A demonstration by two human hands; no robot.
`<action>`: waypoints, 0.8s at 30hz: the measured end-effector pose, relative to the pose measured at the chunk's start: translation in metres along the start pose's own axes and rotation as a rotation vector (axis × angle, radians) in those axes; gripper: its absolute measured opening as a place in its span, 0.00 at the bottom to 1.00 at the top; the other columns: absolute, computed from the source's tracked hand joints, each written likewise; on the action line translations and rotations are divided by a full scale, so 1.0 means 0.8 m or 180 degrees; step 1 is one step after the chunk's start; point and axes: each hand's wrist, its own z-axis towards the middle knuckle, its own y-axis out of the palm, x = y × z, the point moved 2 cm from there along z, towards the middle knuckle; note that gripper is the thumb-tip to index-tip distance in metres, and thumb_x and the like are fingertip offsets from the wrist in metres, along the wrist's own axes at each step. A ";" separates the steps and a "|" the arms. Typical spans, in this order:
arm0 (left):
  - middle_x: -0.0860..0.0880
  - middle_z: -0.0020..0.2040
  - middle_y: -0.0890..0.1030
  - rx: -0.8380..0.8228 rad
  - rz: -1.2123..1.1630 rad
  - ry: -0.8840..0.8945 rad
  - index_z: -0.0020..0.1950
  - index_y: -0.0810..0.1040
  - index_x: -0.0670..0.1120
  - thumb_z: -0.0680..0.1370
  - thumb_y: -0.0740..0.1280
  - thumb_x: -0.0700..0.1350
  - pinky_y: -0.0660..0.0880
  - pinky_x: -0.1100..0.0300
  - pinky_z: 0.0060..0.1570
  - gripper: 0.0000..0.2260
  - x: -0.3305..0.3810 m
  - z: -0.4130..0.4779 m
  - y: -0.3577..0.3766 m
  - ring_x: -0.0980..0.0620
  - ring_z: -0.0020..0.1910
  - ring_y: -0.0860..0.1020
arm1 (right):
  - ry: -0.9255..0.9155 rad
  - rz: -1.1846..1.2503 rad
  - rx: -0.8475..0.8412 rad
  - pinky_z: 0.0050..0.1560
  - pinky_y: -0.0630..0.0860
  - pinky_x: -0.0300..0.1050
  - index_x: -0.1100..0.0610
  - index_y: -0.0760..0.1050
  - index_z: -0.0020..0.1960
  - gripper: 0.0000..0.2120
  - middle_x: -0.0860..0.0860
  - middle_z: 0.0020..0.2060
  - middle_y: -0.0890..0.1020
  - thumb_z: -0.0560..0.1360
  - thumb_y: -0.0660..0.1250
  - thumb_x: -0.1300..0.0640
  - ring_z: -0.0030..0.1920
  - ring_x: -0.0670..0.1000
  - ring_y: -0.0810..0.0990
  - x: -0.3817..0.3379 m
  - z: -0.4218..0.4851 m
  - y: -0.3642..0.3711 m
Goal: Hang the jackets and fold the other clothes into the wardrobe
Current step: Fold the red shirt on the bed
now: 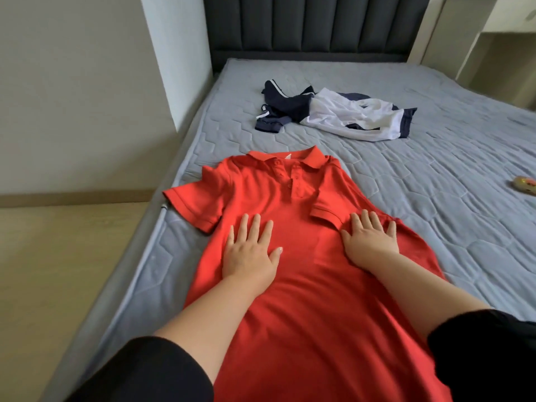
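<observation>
A red polo shirt point(304, 256) lies face up on the grey mattress point(435, 175), collar toward the headboard. Its left sleeve spreads out flat; its right sleeve is folded in over the chest. My left hand point(251, 252) presses flat on the shirt's left side with fingers straight and spread. My right hand point(369, 240) presses flat on the right side, just below the folded sleeve cuff. Farther up the bed lies a crumpled navy and white jacket point(336, 113).
A dark padded headboard point(313, 24) stands at the far end. A wall and wooden floor point(58, 271) run along the bed's left edge. A small yellow and red object point(525, 184) lies on the mattress at the right. Pale furniture point(493, 33) stands at the back right.
</observation>
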 end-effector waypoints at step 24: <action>0.48 0.38 0.75 -0.0304 -0.6263 -0.3241 0.48 0.73 0.46 0.78 0.67 0.47 0.75 0.53 0.43 0.06 -0.134 0.022 -0.068 0.50 0.37 0.75 | -0.1181 0.0710 -0.0362 0.70 0.57 0.53 0.51 0.54 0.77 0.31 0.52 0.74 0.62 0.79 0.52 0.38 0.73 0.55 0.59 -0.194 -0.050 0.004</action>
